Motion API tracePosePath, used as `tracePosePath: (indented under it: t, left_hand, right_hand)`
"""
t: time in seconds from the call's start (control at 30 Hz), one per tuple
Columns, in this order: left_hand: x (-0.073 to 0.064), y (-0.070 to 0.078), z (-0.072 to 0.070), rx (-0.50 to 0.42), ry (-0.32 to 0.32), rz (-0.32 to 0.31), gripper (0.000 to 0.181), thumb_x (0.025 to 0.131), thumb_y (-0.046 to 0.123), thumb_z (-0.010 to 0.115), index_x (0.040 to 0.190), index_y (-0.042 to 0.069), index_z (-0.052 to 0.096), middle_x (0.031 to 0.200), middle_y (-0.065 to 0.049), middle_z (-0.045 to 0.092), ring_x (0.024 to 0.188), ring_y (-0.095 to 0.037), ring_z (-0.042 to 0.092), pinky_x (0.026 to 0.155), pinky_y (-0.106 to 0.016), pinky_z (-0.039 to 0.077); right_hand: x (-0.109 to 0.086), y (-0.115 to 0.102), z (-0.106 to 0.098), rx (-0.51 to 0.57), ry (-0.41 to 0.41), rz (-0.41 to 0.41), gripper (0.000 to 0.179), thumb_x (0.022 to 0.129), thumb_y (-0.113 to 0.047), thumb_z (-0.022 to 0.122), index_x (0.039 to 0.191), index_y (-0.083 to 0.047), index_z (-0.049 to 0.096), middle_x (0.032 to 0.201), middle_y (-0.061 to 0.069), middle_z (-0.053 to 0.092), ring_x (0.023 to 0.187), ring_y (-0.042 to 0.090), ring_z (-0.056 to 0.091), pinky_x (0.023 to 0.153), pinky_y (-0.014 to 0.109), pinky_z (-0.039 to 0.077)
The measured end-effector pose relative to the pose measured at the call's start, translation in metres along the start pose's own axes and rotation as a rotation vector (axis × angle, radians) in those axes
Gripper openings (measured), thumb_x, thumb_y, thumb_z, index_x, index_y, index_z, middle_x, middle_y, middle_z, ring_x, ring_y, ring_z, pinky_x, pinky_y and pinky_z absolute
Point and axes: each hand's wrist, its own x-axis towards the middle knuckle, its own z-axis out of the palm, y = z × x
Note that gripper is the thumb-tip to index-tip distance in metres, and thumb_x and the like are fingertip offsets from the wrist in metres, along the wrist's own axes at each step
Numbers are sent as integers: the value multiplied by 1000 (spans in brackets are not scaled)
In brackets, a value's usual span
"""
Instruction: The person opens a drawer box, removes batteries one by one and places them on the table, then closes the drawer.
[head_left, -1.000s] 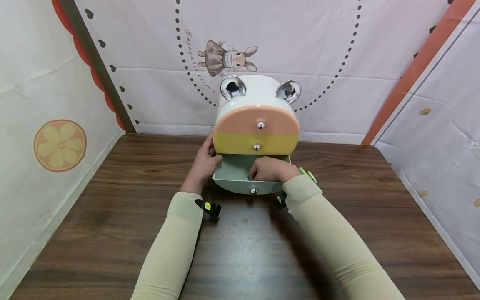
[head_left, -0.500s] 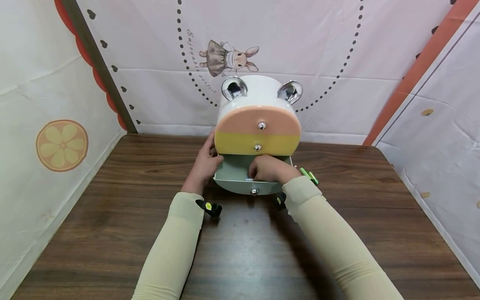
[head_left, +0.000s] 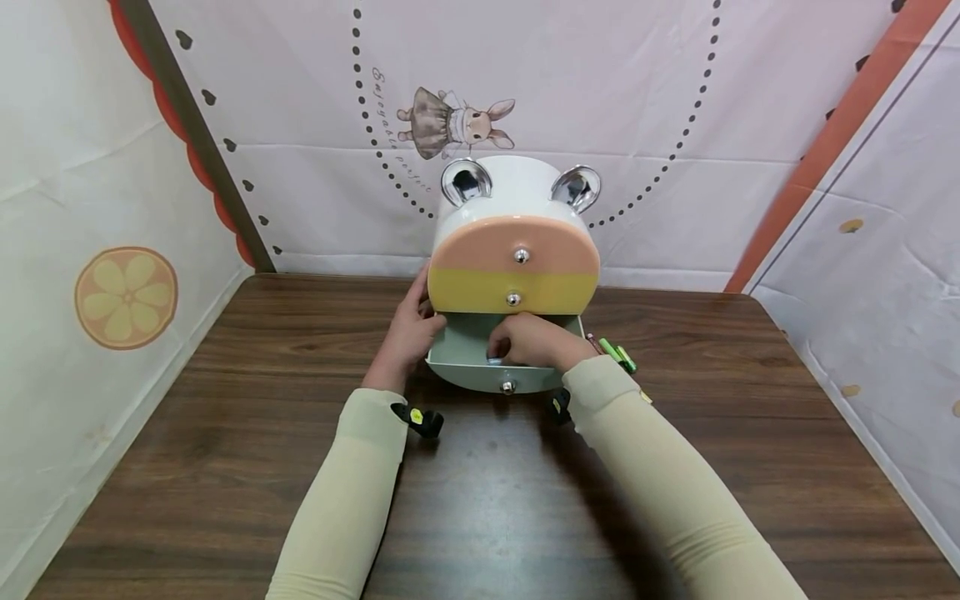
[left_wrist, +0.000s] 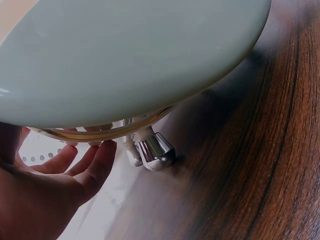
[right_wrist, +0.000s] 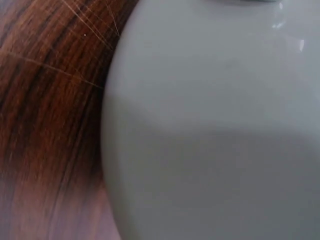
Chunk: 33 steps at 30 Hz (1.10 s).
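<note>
A white bear-eared drawer cabinet point(head_left: 517, 187) stands on the table, its grey-green bottom drawer point(head_left: 476, 381) pulled out. My left hand point(head_left: 408, 335) rests against the cabinet's left side, thumb near the drawer's edge. In the left wrist view, the fingertips of my left hand point(left_wrist: 55, 185) touch the curved rim behind the drawer front point(left_wrist: 130, 60). My right hand point(head_left: 534, 339) reaches down into the drawer with bent fingers, pinching a small pale bluish piece point(head_left: 493, 361) near the front wall; most of it is hidden. Only the drawer front point(right_wrist: 215, 100) fills the right wrist view.
Green markers point(head_left: 618, 357) and a reddish pen point(head_left: 594, 343) lie on the wooden table point(head_left: 480, 500), right of the cabinet. The pink upper drawer point(head_left: 487, 246) and yellow middle drawer point(head_left: 472, 289) are closed. A printed cloth point(head_left: 637, 100) hangs behind.
My right hand has shifted slightly left within the drawer, and the pale piece at its fingertips shows more and sits further left. My left hand stays on the cabinet's side.
</note>
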Motion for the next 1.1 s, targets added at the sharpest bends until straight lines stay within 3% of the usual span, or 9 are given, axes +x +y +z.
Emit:
tracePosePath:
  t: [0.3,0.5,1.1]
  left_hand:
    - [3,-3,1,-8,4,10,95,86,-10,48,149,53,16,152,-2,36,142,-28,34,99,-51,42]
    - [3,-4,1,-6,6,24,96,86,-11,48,146,57,17,152,-2,36,141,-29,35,97,-49,43]
    - [1,-1,2,-14,6,17,96,85,-10,47,145,58,17,151,-2,37,141,-28,36,95,-49,43]
  right_hand:
    - [-15,0,-13,-12,22,13,15,83,-12,71,95,-19,76,91,-7,73,87,8,66,80,28,54]
    - [-27,-1,-21,-26,62,-23,9,85,-16,71,92,-16,76,87,-7,72,85,8,66,79,27,54]
    - [-58,-1,-35,72,130,-8,15,86,-19,72,101,-15,75,94,-5,73,87,8,67,80,29,55]
